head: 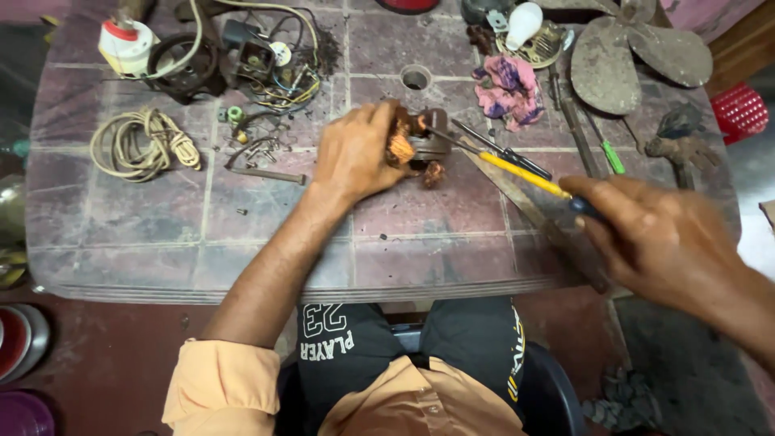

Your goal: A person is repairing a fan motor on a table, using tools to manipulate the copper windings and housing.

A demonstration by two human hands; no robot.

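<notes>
The desk (145,218) has a worn, reddish top with a tile pattern and a small round hole (415,78) near the far middle. A coiled pale cord (141,144) lies on its left side. A pink rag (510,89) lies far right, beside a dusty fan blade (626,56). A green-handled screwdriver (607,147) lies near the rag. Small screws (262,149) sit near the middle.
</notes>
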